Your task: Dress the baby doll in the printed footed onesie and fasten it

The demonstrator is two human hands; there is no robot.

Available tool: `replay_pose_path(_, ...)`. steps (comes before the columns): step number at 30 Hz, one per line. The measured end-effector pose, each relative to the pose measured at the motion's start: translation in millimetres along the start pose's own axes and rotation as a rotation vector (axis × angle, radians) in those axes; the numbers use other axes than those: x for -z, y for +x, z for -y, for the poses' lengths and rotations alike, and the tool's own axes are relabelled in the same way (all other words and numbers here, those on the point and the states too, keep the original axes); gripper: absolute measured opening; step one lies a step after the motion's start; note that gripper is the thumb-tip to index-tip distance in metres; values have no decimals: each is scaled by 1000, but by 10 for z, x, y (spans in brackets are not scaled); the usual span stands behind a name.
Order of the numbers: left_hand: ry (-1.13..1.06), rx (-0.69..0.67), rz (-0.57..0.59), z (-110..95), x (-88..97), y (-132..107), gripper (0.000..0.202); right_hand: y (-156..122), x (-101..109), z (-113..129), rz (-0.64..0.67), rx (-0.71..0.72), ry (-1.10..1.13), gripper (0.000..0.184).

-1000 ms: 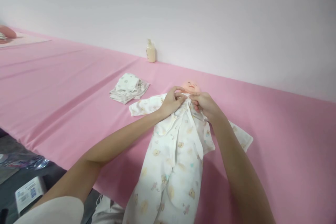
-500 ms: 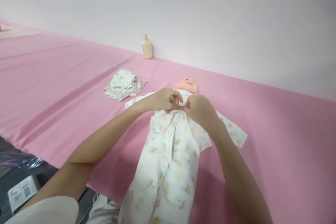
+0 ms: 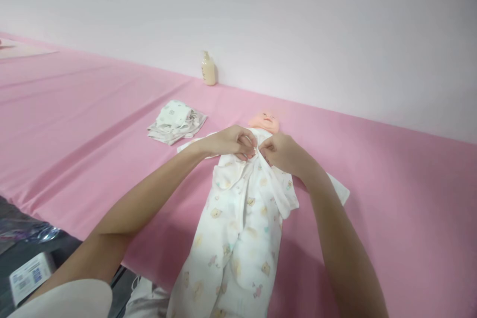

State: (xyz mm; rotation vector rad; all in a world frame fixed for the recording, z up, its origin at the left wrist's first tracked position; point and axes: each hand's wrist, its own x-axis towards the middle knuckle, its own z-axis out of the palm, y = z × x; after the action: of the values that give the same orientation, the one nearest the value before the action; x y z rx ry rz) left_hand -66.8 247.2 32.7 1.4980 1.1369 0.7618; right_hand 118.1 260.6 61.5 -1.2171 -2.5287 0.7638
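Printed garment [image 3: 257,223] laid front up on table [image 3: 112,159], long axis far-to-near

From my end I see it stretched w/ collar nr the table's far edge and legs running to the near edge, slanting a bit L; my view cuts the leg ends off, so can't tell where they stop. Doll's head [image 3: 266,121] shows just past the collar, far-edge side. L hand [image 3: 236,142] and R hand [image 3: 286,155] are both at the chest opening, approx equally close: L pinches cloth on its side w/ thumb + fingers, R pinches the opposite flap, 2 sets of fingertips nearly touching. Most of the garment lies from there toward the near edge, btwn my 2 arms. Folded cloth [image 3: 175,120] sits L of the collar, well in from the near edge; pump bottle [image 3: 208,70] stands at the far edge.
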Motion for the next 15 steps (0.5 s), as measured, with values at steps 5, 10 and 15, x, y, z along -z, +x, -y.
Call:
replay_pose_path(5, -19, 30, -44, -5, -20, -13, 35, 23, -70, 6, -29, -40, 36, 13)
replay_pose_path(10, 39, 34, -115, 16, -66, 3, 38, 88, -184, -25, -116, -34, -41, 10)
replay_pose_path(15, 55, 18, -104, 42, -83, 19, 31, 99, -172, -58, -49, -29, 98, 13)
